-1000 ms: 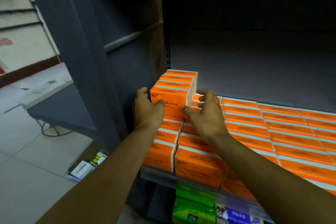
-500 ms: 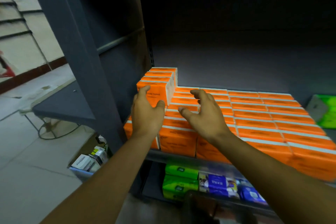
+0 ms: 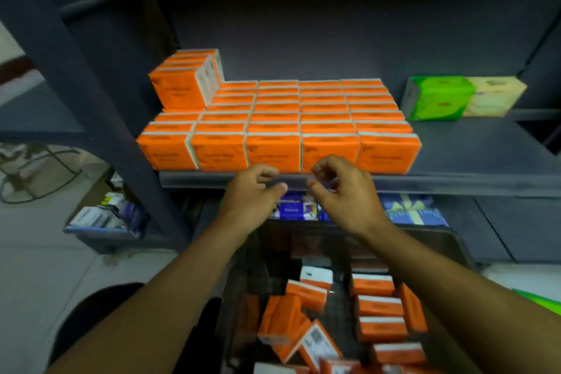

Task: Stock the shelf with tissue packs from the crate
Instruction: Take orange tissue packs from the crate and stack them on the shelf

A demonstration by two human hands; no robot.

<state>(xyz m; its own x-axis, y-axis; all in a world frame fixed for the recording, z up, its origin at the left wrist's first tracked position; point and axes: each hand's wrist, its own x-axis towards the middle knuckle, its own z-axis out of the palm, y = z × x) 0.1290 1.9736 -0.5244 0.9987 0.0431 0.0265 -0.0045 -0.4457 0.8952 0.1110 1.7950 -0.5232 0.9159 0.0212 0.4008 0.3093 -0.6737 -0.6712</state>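
Orange tissue packs (image 3: 303,118) fill the grey shelf (image 3: 455,184) in several rows, with a short second layer of packs (image 3: 185,82) stacked at the back left. Below, a dark crate (image 3: 452,240) holds several loose orange packs (image 3: 379,307). My left hand (image 3: 252,200) and my right hand (image 3: 346,194) hover side by side just in front of the shelf's front edge, above the crate. Both have loosely curled fingers and hold nothing.
A green pack (image 3: 437,97) and a pale yellow pack (image 3: 491,96) lie on the shelf to the right. Blue packs (image 3: 297,209) sit on the lower shelf. A grey upright post (image 3: 100,106) stands at left, with a small bin of boxes (image 3: 103,218) on the floor.
Both hands let go of the top-left stacked pack and drew back down to the shelf's front edge. My view tilted down, bringing the crate into sight.
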